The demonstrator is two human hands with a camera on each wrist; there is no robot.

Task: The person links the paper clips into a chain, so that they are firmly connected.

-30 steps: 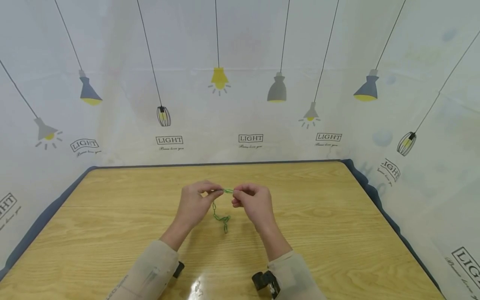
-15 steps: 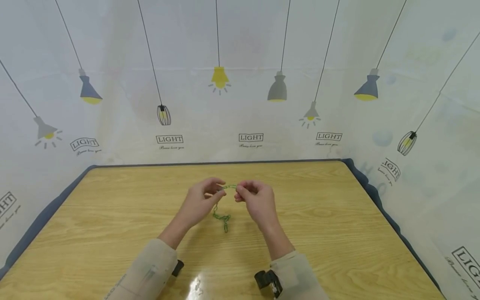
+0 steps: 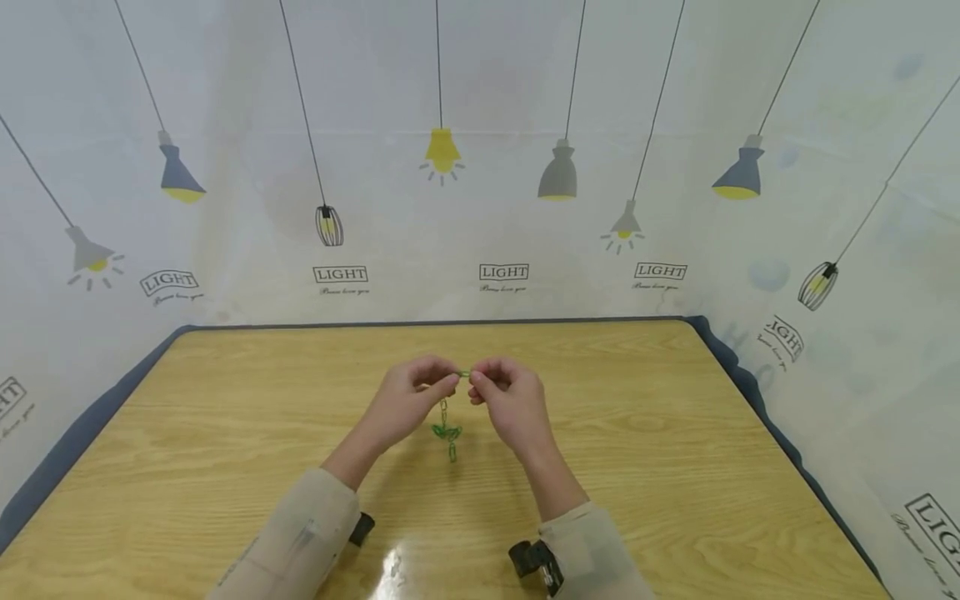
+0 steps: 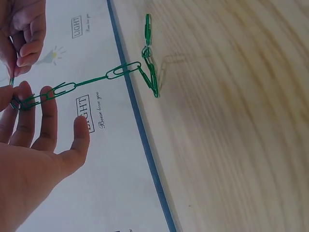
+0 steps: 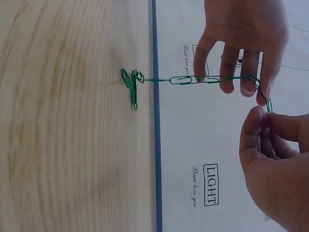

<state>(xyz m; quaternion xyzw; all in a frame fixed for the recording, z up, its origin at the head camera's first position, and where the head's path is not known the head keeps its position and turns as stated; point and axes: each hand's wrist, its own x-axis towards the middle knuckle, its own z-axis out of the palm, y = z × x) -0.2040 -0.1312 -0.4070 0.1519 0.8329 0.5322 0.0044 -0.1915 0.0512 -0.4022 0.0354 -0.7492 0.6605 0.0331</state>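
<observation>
A chain of linked green paper clips (image 3: pixel 447 432) hangs below my left hand (image 3: pixel 405 400), its lower links in a small heap on the wooden table. In the left wrist view the hanging links (image 4: pixel 123 70) run past the loosely spread other fingers of that hand. Thumb and index finger of my left hand pinch the chain near its upper end. Close beside it, my right hand (image 3: pixel 517 404) pinches the end paper clip (image 5: pixel 269 104) between thumb and index finger. Only a short bit of green wire shows between the two hands' fingertips.
The wooden table (image 3: pixel 637 450) has a dark blue edge at the back and sides. Behind it stands a pale cloth wall (image 3: pixel 502 225) printed with lamps. Both sleeves carry a black wrist device (image 3: pixel 534 558).
My left hand has shifted right, and its spread thumb and index finger have come together on the chain. Less chain shows between the hands, and the hanging part has swung right.
</observation>
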